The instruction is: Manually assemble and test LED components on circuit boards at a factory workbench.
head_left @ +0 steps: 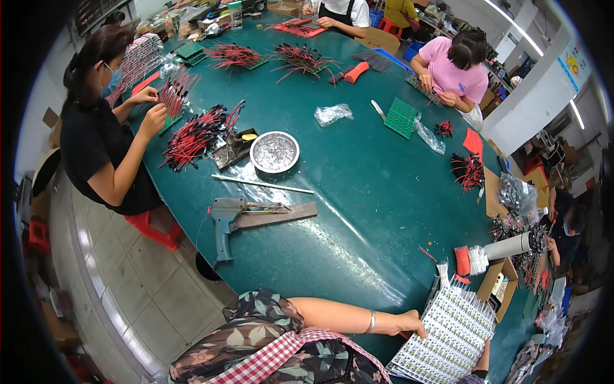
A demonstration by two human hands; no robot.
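A white circuit-board panel (442, 329) with rows of small yellowish parts lies tilted at the lower right, some white wires standing along its far edge. My left hand (409, 323), a bracelet on its wrist, is closed on the panel's left edge. At the panel's near right edge, my right hand (483, 360) grips it; most of its fingers are hidden. Just beyond the panel stands an open cardboard box (507, 291). Beside that lie a bundle of red wires (462, 260) and a bundle of white wires (478, 260).
On the green table (358, 211) are a soldering gun (225, 221) on a wooden strip, a white rod (262, 184), a metal bowl (274, 152) and red-black wires (198, 137). A white cylinder (508, 247) lies at right. Co-workers sit left (115, 141) and far right (455, 70).
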